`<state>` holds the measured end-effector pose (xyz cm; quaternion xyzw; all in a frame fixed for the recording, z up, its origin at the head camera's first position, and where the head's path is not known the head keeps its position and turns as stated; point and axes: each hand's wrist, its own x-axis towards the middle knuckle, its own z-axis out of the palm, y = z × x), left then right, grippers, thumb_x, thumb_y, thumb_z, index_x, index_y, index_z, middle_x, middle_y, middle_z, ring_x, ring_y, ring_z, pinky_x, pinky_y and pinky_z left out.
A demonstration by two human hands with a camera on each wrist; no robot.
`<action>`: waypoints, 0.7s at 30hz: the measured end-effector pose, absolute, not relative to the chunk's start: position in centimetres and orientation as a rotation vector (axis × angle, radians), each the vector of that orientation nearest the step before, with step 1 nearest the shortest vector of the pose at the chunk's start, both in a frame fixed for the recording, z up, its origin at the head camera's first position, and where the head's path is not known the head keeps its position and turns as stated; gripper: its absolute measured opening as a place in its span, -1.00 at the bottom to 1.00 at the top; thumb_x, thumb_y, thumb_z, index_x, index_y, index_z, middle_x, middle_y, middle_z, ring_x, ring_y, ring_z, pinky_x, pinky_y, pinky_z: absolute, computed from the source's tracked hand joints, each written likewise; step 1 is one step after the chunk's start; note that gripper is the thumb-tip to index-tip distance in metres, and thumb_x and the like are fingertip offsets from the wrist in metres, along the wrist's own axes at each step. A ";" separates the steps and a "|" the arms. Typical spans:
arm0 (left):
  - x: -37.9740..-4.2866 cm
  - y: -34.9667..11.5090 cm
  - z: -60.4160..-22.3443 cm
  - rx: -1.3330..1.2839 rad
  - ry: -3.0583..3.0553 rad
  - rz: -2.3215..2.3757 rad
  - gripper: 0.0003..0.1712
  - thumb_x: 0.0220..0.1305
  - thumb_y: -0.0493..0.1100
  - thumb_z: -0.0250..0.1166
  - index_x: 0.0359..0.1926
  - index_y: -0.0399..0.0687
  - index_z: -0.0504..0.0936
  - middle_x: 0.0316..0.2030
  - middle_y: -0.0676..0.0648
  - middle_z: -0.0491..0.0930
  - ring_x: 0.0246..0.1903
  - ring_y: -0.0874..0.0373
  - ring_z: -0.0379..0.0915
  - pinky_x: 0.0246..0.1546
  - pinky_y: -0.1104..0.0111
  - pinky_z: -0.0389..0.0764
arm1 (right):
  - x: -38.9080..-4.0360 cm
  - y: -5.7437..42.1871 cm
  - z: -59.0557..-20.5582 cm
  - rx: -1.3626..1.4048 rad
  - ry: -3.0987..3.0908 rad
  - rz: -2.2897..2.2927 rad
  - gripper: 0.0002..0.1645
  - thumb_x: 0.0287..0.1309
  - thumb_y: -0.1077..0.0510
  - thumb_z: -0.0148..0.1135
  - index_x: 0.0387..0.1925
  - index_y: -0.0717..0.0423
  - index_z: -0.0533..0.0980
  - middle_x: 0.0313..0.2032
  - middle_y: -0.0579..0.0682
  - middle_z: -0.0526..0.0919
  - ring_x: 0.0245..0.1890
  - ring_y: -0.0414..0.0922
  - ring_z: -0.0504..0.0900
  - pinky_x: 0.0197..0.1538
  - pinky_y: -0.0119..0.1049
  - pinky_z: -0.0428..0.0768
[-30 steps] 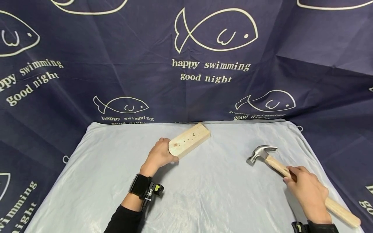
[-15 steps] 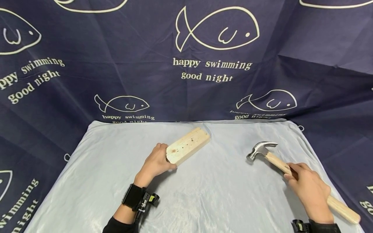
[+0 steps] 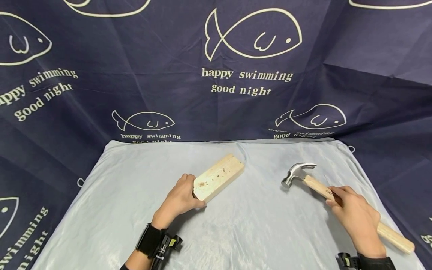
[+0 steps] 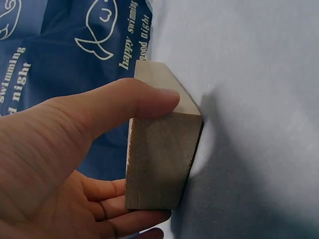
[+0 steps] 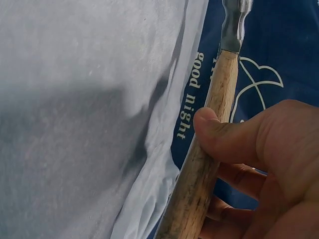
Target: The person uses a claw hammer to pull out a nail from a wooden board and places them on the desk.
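A pale wooden block [image 3: 219,178] with several small dark holes and a knot on its top face lies slantwise on the cloth, left of the middle. My left hand [image 3: 179,198] grips its near end, thumb on one side and fingers on the other; in the left wrist view the thumb presses the block's side [image 4: 162,159]. On the right, my right hand [image 3: 357,215] holds a claw hammer [image 3: 318,186] around the middle of its wooden handle. The steel head points left, with its shadow on the cloth below. In the right wrist view the thumb lies along the handle [image 5: 222,89].
A light grey-blue cloth [image 3: 243,232] covers the table. Behind and at both sides hangs a dark blue curtain [image 3: 249,112] printed with white fish and lettering. Each wrist wears a black strap with a small camera.
My left hand has drawn the wooden block a little toward the body. The hammer, still in my right hand, has shifted slightly left and up in the head view.
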<state>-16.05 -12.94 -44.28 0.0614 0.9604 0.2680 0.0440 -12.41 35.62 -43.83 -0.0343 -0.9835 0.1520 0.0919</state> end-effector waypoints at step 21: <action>-13.4 -12.1 -43.8 0.163 2.911 0.773 -0.01 -0.30 0.00 0.71 0.16 -0.29 0.47 -0.17 -0.07 0.43 -0.21 0.09 0.35 -0.22 0.23 0.53 | -12.6 34.8 -43.8 -0.132 -2.882 0.500 -0.46 0.21 -0.02 0.43 0.22 -0.03 0.59 0.13 0.04 0.66 -0.06 0.24 0.60 -0.47 0.00 0.34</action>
